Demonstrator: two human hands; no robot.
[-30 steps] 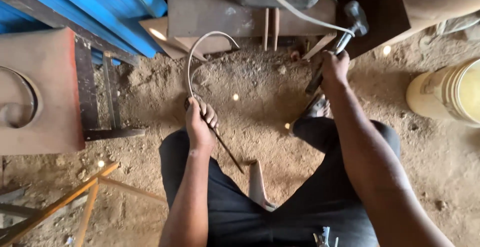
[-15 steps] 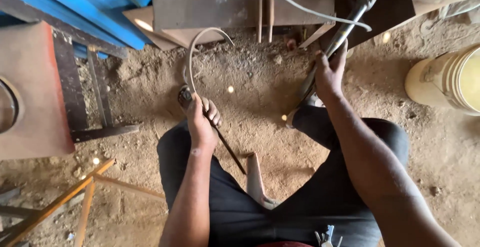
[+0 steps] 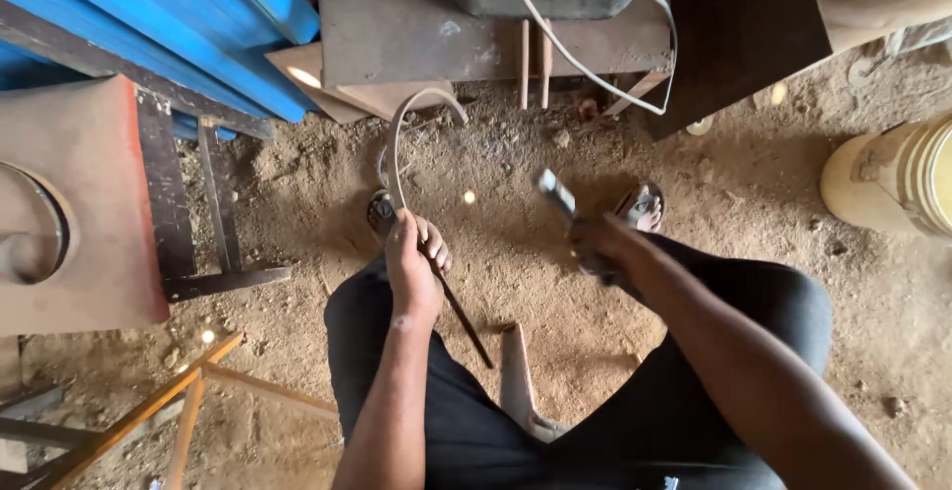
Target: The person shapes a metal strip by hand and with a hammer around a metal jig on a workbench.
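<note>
Left hand [image 3: 413, 270] closed around curved metal rod [image 3: 399, 143], rod arching up over dirt floor [image 3: 516, 282]. Right hand [image 3: 598, 247] clenched on blurred tool, probably a hammer [image 3: 557, 193], raised beside knee.

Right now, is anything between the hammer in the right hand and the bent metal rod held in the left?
Nothing visible. The right hand grips a blurred hammer raised above bare dirt floor; the left hand holds the curved rod beside it. Only open air separates them.
</note>
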